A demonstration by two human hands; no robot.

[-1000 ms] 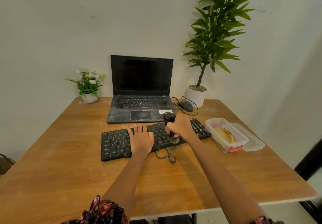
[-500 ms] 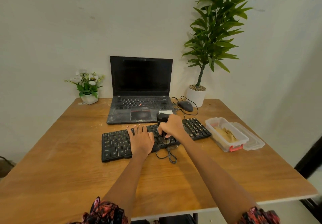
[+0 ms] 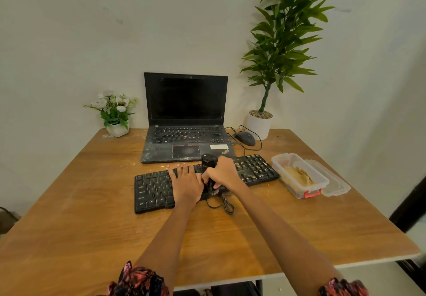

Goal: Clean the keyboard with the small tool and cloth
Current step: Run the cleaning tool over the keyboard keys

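head view: keyboard (image 3: 159, 187) is laid left-to-right across the table (image 3: 80, 215); left hand (image 3: 187, 184) is pressed flat on it, tool (image 3: 209, 169) is gripped upright by right hand (image 3: 224, 174) mid-board.

Home office corner, laptop (image 3: 185, 120), wooden desk (image 3: 92, 215), potted plant (image 3: 276, 49)

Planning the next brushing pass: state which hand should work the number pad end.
Right. The right hand already grips the small tool beside the number pad; the left hand lies flat, steadying the keyboard.
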